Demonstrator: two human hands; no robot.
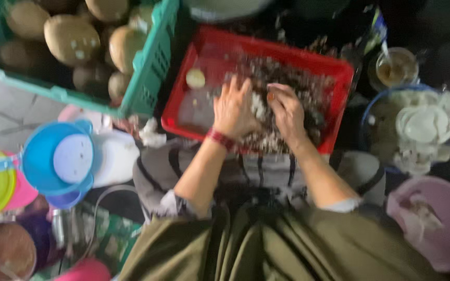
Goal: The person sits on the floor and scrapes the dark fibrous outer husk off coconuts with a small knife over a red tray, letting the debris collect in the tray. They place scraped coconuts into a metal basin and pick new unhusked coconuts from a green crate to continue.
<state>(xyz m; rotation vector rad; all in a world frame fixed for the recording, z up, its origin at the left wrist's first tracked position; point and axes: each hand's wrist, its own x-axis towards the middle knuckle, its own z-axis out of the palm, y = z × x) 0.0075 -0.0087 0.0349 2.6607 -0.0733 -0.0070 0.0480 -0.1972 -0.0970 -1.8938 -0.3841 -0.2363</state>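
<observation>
The left hand (235, 106) lies open on the scraps (287, 88); the right hand (286, 109) pinches a small piece (blurry) in the red tray (339, 70). Work slowly, over the tray.

The person wears olive-green trousers (287, 250), a light garment with dark stripes (256, 169) across the lap, pale sleeves pushed up at the elbows, and a red band (220, 139) around the left wrist.

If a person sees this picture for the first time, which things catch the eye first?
The bright red tray at the top centre stands out, with the left hand and right hand pressed into the brownish scraps inside. At the upper left sits a green crate of round brown coconuts.
</observation>
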